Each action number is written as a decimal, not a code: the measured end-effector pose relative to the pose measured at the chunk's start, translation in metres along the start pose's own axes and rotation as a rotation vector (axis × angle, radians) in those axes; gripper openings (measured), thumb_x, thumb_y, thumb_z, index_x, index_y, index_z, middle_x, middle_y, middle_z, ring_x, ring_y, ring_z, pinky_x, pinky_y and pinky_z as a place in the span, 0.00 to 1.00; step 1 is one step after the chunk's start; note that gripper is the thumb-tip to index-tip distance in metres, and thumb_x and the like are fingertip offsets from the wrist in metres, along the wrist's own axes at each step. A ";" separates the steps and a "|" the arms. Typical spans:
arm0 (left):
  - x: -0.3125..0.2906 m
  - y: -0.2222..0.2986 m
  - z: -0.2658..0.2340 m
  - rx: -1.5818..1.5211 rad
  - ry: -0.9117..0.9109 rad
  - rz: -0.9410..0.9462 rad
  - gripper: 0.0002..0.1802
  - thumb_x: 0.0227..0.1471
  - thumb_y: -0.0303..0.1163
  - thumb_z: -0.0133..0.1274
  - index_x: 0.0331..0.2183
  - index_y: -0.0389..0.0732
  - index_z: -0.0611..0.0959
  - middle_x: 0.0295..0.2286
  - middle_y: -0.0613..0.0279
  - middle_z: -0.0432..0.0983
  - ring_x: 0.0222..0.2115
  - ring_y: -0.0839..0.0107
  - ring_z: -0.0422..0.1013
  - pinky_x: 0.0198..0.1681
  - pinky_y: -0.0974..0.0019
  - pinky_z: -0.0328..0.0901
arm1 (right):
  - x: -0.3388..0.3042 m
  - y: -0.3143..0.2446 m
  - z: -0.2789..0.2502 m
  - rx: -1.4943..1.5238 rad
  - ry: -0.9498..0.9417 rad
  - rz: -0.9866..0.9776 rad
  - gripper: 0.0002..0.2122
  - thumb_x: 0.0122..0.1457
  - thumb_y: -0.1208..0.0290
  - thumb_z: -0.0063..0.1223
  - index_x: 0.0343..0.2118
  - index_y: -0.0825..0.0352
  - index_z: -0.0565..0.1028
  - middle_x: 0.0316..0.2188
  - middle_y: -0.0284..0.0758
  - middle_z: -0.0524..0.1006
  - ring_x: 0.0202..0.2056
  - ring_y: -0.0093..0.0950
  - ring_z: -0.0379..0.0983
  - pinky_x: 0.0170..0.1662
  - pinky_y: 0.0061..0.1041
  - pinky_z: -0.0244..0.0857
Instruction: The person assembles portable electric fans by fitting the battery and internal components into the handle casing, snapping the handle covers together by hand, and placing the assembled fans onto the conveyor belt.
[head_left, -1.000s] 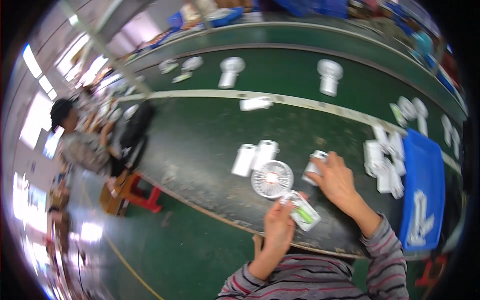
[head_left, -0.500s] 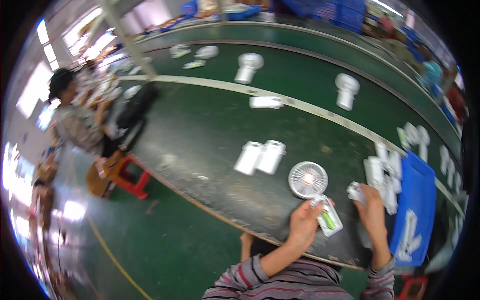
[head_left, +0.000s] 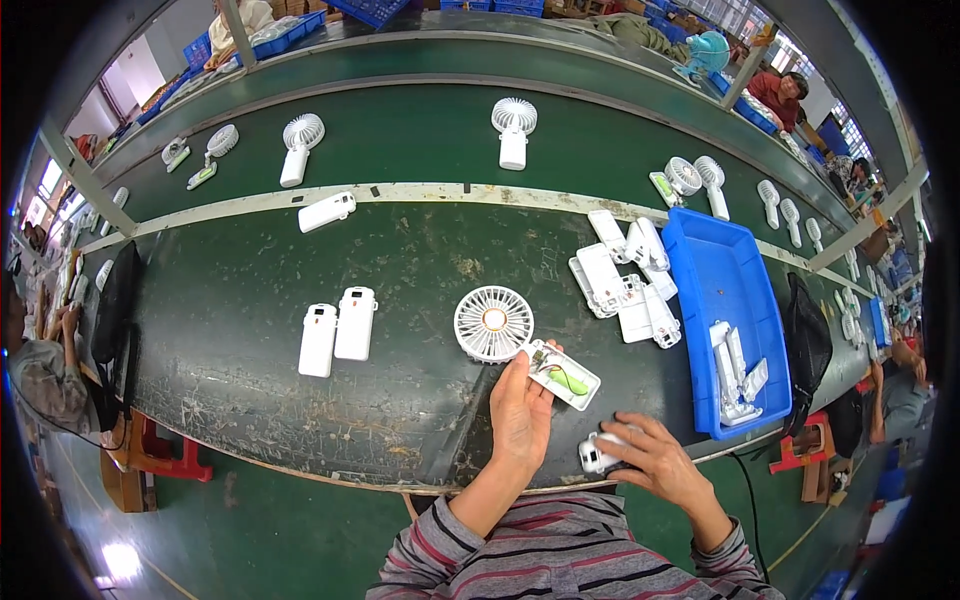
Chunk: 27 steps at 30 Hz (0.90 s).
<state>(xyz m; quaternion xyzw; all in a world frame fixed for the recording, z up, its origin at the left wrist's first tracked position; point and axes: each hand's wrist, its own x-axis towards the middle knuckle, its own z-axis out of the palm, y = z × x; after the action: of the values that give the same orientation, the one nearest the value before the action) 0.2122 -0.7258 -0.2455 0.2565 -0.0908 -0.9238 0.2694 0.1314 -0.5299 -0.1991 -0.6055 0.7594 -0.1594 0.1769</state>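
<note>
- Left hand [head_left: 521,420] is gripping the fan [head_left: 505,330] at frame centre.
- Right hand [head_left: 660,462] is touching a casing [head_left: 600,453], lower centre; cannot tell if that grip is closed.
- Scuffed worktop [head_left: 430,265] is spanning mid-frame.
- Blue bin [head_left: 735,285] is standing at right.
- Green floor [head_left: 300,530] is showing lower left.

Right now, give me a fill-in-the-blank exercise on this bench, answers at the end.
The left hand holds an open white shell whose rounded inner piece is coloured ____.
Left of the round fan head, ____ white casings lie side by side.
The right hand partly covers a small casing coloured ____.
The blue bin stands to the ____ of the fan head.
Missing words: green, two, white, right.
</note>
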 end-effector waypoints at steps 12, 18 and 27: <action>0.005 -0.007 -0.005 0.073 -0.009 0.014 0.17 0.54 0.26 0.48 0.45 0.30 0.69 0.45 0.48 0.70 0.49 0.60 0.66 0.54 0.61 0.61 | 0.007 -0.011 0.007 0.204 0.222 -0.086 0.21 0.39 0.75 0.63 0.41 0.66 0.75 0.42 0.37 0.73 0.40 0.36 0.69 0.42 0.32 0.65; 0.006 -0.014 -0.011 0.260 -0.024 0.055 0.16 0.47 0.15 0.52 0.41 0.31 0.73 0.39 0.51 0.74 0.43 0.64 0.71 0.47 0.64 0.67 | 0.020 -0.015 0.004 0.268 0.356 -0.009 0.23 0.36 0.76 0.65 0.41 0.69 0.75 0.38 0.39 0.76 0.38 0.37 0.71 0.40 0.31 0.66; 0.004 -0.015 -0.008 0.296 -0.004 0.074 0.16 0.47 0.16 0.52 0.41 0.31 0.72 0.39 0.52 0.74 0.41 0.66 0.72 0.46 0.65 0.67 | 0.021 -0.013 0.005 0.329 0.387 0.037 0.23 0.35 0.76 0.65 0.40 0.70 0.75 0.37 0.40 0.76 0.38 0.36 0.72 0.40 0.30 0.66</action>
<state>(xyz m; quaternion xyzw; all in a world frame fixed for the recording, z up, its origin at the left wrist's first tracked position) 0.2066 -0.7155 -0.2587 0.2883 -0.2360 -0.8901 0.2623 0.1411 -0.5539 -0.1994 -0.5126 0.7540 -0.3904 0.1275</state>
